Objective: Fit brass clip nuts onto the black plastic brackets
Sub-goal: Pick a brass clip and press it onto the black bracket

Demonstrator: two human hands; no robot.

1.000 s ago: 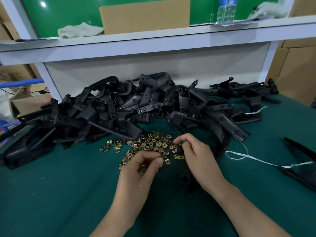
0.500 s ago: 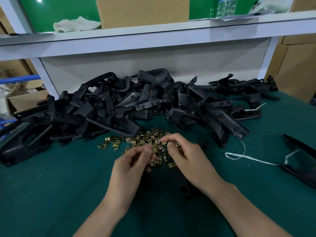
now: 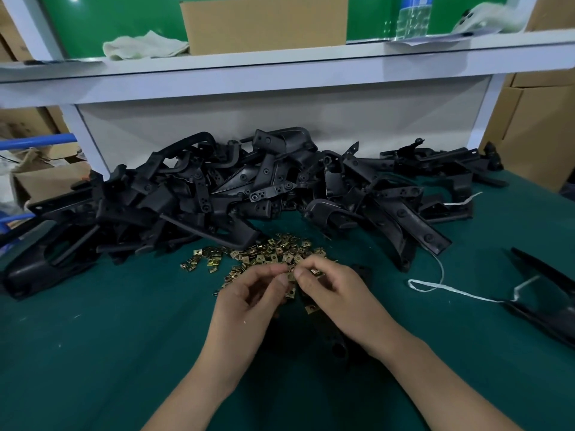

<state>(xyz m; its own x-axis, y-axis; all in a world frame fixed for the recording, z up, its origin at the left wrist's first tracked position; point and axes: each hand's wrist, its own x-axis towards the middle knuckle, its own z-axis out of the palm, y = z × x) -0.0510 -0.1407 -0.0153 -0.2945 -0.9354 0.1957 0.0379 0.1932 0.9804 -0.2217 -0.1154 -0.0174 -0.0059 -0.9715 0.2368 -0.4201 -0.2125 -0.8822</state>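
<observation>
A heap of small brass clip nuts (image 3: 267, 253) lies on the green mat in front of a big pile of black plastic brackets (image 3: 236, 194). My left hand (image 3: 249, 303) and my right hand (image 3: 336, 293) meet just above the near edge of the heap. The fingertips of both hands pinch brass clip nuts (image 3: 292, 273) between them. A black bracket (image 3: 337, 345) lies on the mat under my right hand, mostly hidden by it.
A white string (image 3: 441, 283) runs across the mat to the right toward another black part (image 3: 547, 293) at the right edge. A white shelf (image 3: 280, 70) above the pile carries a cardboard box, a cloth and a bottle. Cardboard boxes stand at both sides.
Both hands have drawn together over the near edge of the nut heap, and their fingertips now meet on clip nuts. The view has shifted a little.
</observation>
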